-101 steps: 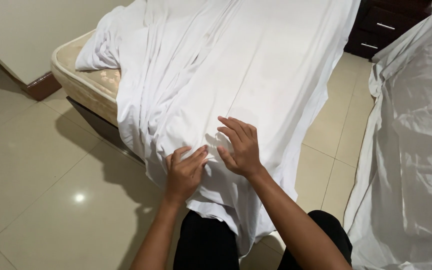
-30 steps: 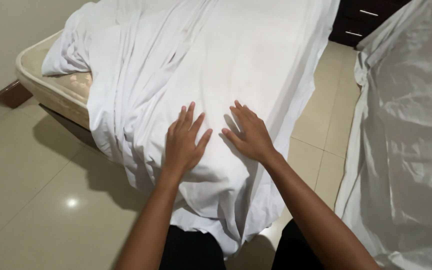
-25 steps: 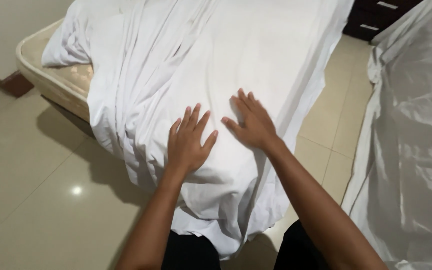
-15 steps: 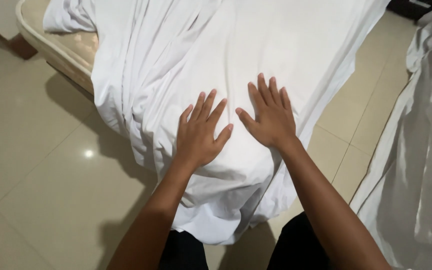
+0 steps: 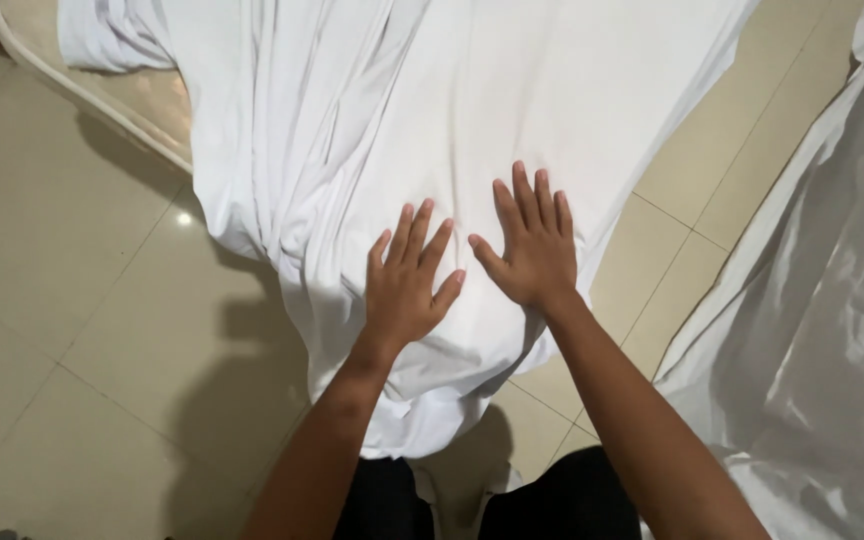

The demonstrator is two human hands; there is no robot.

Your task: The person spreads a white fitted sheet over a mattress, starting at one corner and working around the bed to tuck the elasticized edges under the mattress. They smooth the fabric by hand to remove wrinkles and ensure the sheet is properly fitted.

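Note:
A white bedsheet (image 5: 432,110) lies spread over a mattress and hangs over its near corner toward the floor. My left hand (image 5: 407,280) rests flat on the sheet near that corner, fingers spread, holding nothing. My right hand (image 5: 530,245) lies flat beside it, a little farther up the sheet, fingers spread too. The thumbs nearly meet. Creases run down the sheet to the left of my hands.
The bare cream mattress edge (image 5: 117,95) shows at the upper left. A second white sheet (image 5: 822,330) drapes over something on the right. Beige floor tiles (image 5: 82,300) surround the bed, with a narrow strip of floor (image 5: 692,220) between the two sheets.
Both hands slid forward up the sheet, pressing it flat, with fingers spreading wider. The view tilted down and closer to the bed corner.

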